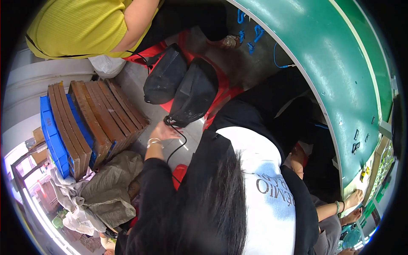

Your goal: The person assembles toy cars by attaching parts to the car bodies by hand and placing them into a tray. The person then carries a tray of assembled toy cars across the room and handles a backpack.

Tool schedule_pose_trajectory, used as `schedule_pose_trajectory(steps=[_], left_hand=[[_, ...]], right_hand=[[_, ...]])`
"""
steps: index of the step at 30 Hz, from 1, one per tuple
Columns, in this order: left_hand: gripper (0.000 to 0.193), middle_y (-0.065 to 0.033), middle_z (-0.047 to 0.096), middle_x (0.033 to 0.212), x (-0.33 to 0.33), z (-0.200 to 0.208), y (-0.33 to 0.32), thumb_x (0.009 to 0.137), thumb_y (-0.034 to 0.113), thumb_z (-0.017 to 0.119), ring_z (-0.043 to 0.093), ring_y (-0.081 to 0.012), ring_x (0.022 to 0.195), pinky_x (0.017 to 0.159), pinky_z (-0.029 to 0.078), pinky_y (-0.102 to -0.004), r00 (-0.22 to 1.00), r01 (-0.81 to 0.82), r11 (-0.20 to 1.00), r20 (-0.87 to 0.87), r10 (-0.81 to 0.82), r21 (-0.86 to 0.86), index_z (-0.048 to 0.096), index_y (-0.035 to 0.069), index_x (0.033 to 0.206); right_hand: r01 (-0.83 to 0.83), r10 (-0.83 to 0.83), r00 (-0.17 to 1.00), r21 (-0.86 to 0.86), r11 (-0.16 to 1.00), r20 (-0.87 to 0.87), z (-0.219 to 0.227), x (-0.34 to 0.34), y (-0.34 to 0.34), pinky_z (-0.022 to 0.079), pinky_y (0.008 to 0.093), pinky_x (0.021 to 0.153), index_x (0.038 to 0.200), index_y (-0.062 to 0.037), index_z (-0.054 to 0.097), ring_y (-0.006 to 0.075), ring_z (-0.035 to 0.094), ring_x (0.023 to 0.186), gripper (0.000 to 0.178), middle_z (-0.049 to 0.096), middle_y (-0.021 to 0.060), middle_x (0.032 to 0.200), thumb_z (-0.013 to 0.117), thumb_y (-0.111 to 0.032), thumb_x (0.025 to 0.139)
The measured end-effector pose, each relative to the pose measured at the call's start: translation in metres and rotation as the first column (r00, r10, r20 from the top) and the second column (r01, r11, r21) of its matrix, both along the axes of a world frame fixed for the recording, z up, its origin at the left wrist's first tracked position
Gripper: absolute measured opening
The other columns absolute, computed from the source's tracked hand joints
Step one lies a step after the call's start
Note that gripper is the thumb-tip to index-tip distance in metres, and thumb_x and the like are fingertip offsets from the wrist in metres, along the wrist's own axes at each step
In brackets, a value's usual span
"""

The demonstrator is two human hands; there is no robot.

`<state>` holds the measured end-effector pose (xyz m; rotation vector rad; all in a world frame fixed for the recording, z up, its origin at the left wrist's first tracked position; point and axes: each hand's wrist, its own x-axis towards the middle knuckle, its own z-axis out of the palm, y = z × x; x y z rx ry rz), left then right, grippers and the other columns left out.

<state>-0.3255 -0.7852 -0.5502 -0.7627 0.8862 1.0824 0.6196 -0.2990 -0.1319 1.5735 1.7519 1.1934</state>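
My left hand [166,131], a light bracelet at its wrist, is at the near end of a black drawstring bag [193,93]. Its fingers are closed at the bag's gathered end, partly hidden by the looped black cord [182,143], which trails down toward my dark sleeve. A second black bag [166,76] lies beside the first. Both rest on red plastic stools [223,80]. Further right, in shadow beside the table edge, part of my right hand or forearm [298,159] shows; its fingers are hidden.
A green-topped table [310,46] curves along the right, with blue coiled cords [258,33] hanging by it. Brown boards and blue trays [53,136] are stacked at left, above a grey-brown sack [112,191]. A person in yellow [80,27] sits ahead; another's hand [353,198] is at lower right.
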Motion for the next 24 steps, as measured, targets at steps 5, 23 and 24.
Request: schedule_pose_trajectory(steps=[5,23,24], left_hand=[[0.062,-0.0337,0.054,0.144,0.073,-0.058,0.022,0.106,0.051,0.043,0.054,-0.0533,0.132,0.107,0.047,-0.0636,0.902,-0.329,0.943,0.277,0.331,-0.055,0.055,0.001,0.142],[0.02,0.0025,0.069,0.082,0.091,0.269,0.086,0.092,-0.006,0.06,0.061,-0.0073,0.07,0.064,0.049,-0.0264,0.231,0.196,0.964,-0.964,0.133,0.18,0.072,0.0,0.107],[0.02,0.0028,0.07,0.079,0.104,0.299,0.106,0.091,-0.006,0.062,0.061,-0.008,0.066,0.061,0.049,-0.028,0.123,0.308,0.951,-0.992,-0.008,0.031,0.073,0.001,0.108]], right_hand=[[-0.143,0.144,0.99,0.104,0.984,-0.007,-0.002,-0.011,0.013,0.048,0.0396,0.098,0.111,-0.0096,0.069,0.0269,0.062,0.114,0.028,0.068,0.0084,0.126,0.044,-0.014,0.102],[-0.958,-0.636,0.236,-0.286,-0.024,-0.735,-0.129,-0.671,-0.111,0.057,0.0331,0.08,0.112,0.0005,0.073,0.023,0.072,0.087,0.02,0.074,0.0139,0.097,0.059,-0.005,0.098],[-0.96,-0.644,0.268,-0.251,-0.121,-0.716,-0.131,-0.674,-0.112,0.056,0.0293,0.079,0.115,0.0003,0.073,0.0152,0.069,0.084,0.022,0.074,0.0099,0.096,0.058,-0.003,0.099]])
